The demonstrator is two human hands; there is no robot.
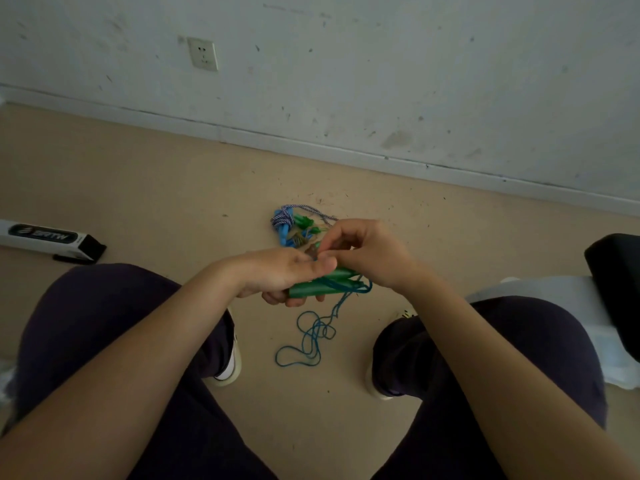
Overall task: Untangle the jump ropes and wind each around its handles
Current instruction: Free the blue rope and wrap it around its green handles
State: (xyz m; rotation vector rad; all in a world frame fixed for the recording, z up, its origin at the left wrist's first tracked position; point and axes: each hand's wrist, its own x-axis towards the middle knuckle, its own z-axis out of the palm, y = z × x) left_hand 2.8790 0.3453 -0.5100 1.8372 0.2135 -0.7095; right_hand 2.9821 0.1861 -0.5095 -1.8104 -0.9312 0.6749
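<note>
My left hand grips a pair of green handles side by side, above the floor between my knees. A thin blue cord runs off the handles, wraps around them once or twice, and hangs down in loose loops onto the floor. My right hand is just right of the left thumb with its fingers curled, pinching the cord near the handles' far end. Behind the hands a tangled pile of ropes lies on the floor: a blue handle, green handle ends and a purple-and-white twisted rope.
A white and black box lies on the floor at the left. A black object on something white sits at the right edge. The wall with a socket runs behind the pile. My shoes flank the hanging cord.
</note>
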